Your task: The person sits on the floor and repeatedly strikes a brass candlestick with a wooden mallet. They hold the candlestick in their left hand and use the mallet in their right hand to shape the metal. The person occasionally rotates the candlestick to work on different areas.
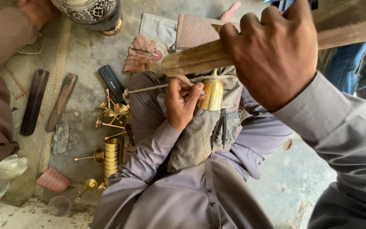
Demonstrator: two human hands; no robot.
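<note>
Left hand (pixel 182 101) pinching a thin tool beside the shiny brass cup (pixel 212 95), right hand (pixel 274 51) fisted round the long wooden bar (pixel 200 57): best kept steady.

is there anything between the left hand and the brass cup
Nothing visible. The left hand is right beside the brass cup, fingertips at its side, holding a thin tool to it. The right hand grips a wooden stick above the cup.

Not much packaging here: just a flat black rectangular case (pixel 111 82) lying on the concrete floor beside the brass pieces, with a small pale label on top. Also a round red-and-white printed patch (pixel 157 54), maybe a logo, on the folded cloth nearby.
</note>
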